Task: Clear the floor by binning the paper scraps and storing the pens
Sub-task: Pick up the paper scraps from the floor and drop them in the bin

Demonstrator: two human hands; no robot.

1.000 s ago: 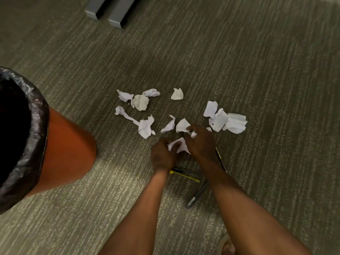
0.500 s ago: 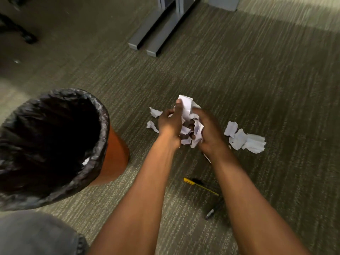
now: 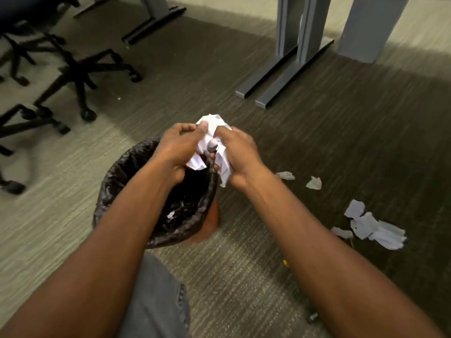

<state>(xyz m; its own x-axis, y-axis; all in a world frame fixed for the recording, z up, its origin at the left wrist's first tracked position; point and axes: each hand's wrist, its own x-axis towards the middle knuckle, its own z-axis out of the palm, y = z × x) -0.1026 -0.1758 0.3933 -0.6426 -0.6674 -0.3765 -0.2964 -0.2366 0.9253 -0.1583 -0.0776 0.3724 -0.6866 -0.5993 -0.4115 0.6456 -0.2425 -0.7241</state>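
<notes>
Both hands are up together over the bin: the left hand (image 3: 178,147) and the right hand (image 3: 236,154) are curled inward and pressed against 1 wad of crumpled paper (image 3: 211,132), squeezing it between them, with loose corners hanging below the right palm. The wad sits above the far right part of the bin's rim (image 3: 114,167), a round can lined with a black bag, its orange wall (image 3: 212,223) showing on the near right. So the step in hand looks like the binning of this first handful; the next move calls for shifting slightly left and nearer, then spreading the fingers so nothing slips outside the rim. More scraps (image 3: 373,225) lie on the carpet to the right, with 2 small ones (image 3: 313,182) farther off. A yellow pen tip (image 3: 286,263) peeks out beside the right forearm and a dark pen end (image 3: 312,317) lies nearer; neither is stored yet. The carpet around the bin is open; chair bases (image 3: 80,71) at far left and desk feet (image 3: 275,91) at the far side stand well apart.
</notes>
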